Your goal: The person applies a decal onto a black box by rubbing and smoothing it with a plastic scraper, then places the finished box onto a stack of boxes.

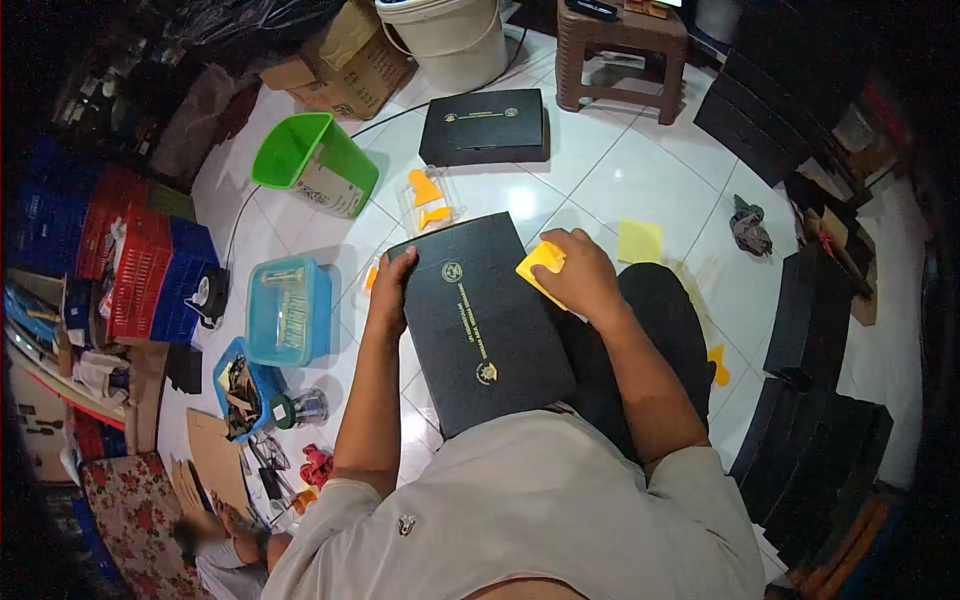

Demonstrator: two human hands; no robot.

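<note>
A black box [470, 320] with gold lettering and round emblems rests tilted on my lap. My left hand [396, 290] grips its left side, thumb on the top face near the far corner. My right hand [580, 272] is closed round a flat yellow piece [541, 270], held at the box's right edge; whether it is a cloth or a scraper I cannot tell. Beyond the box, orange plastic pieces [424, 190] lie on the floor. A pale yellow square sheet [640, 241] lies to the right of my right hand.
Another black box [484, 125] lies ahead, beside a green bin [315, 165]. A blue tub [289, 312] stands left and a brown stool [622, 60] far right. Black boxes [820, 470] line the right side. Another person [225, 550] is at lower left.
</note>
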